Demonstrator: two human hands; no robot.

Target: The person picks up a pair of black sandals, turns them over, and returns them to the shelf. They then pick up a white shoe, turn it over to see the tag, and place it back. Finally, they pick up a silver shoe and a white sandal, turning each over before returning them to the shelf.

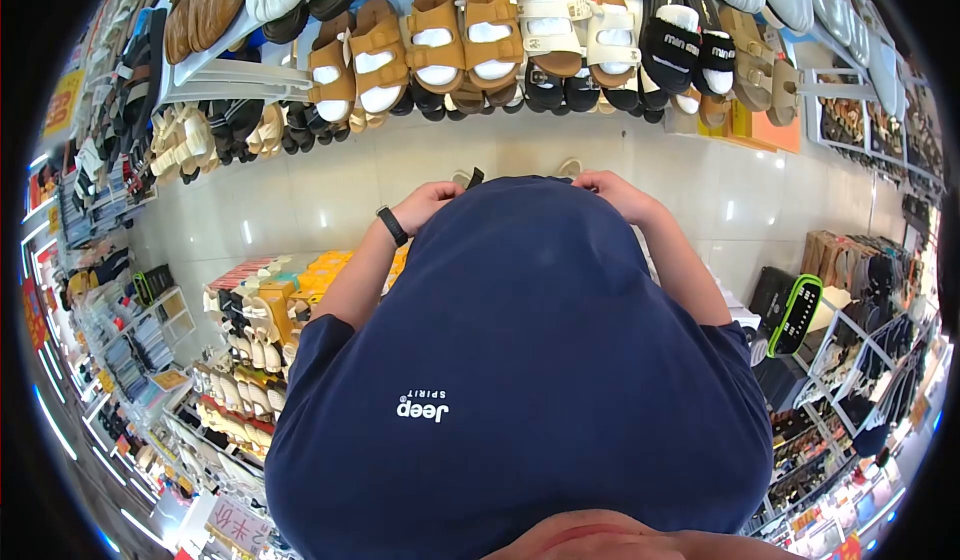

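Observation:
At the lower edge of a navy shirt (520,360), my left hand (430,199) has its fingers curled in and closed on the hem. It wears a black wristband (392,226), and a short black strap end (477,176) sticks out beside its fingertips. On the other side, my right hand (608,192) pinches the shirt's hem with bent fingers. Part of the fingers of both hands is hidden by the cloth. Two light shoe tips (570,168) show just beyond the hem.
Ahead stands a shelf (240,75) with rows of brown sandals (435,35), white ones and black furry slides (672,45). Pale tiled floor (400,150) lies between it and me. Shoe racks (245,390) and yellow boxes (325,275) are at the left, a black-and-green case (797,315) at the right.

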